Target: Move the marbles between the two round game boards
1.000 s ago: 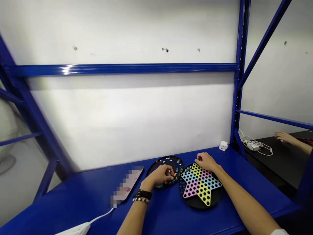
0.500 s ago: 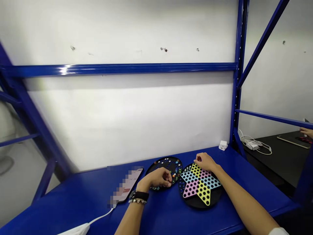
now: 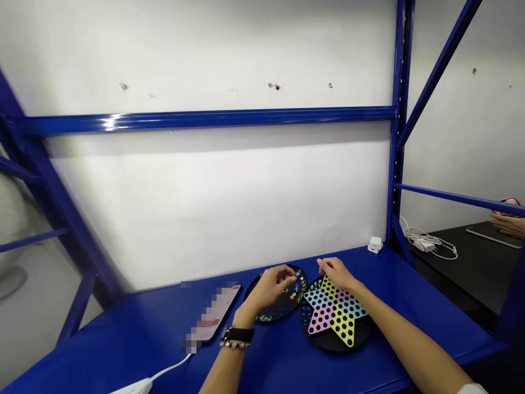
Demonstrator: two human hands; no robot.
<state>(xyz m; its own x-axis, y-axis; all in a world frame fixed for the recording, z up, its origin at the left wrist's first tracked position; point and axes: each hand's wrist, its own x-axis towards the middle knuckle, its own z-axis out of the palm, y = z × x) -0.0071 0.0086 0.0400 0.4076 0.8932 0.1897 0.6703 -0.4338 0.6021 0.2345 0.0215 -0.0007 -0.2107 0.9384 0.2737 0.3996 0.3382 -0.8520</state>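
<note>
My left hand (image 3: 275,285) hovers over a round black tray (image 3: 283,311) of small coloured marbles (image 3: 302,280). Its fingers are curled toward the thumb; anything between the fingertips is too small to make out. A Chinese checkers board (image 3: 334,310) with a yellow, pink and blue star sits to the right in a round black base (image 3: 363,338). Above its far edge is my right hand (image 3: 337,273), thumb and fingers drawn together, contents hidden. Clear marbles (image 3: 315,285) and dark blue marbles (image 3: 305,314) lie in the base's left pockets.
A phone (image 3: 217,314) with a white cable (image 3: 172,370) lies left on the blue shelf (image 3: 135,328). A white charger plug (image 3: 374,244) stands back right. Blue posts and bars frame the shelf. Another person's hand (image 3: 508,224) is at the black table, far right.
My left hand has moved up and right toward the tray's far side. My right hand has shifted left along the board's far edge. The other person's hand has come further into view.
</note>
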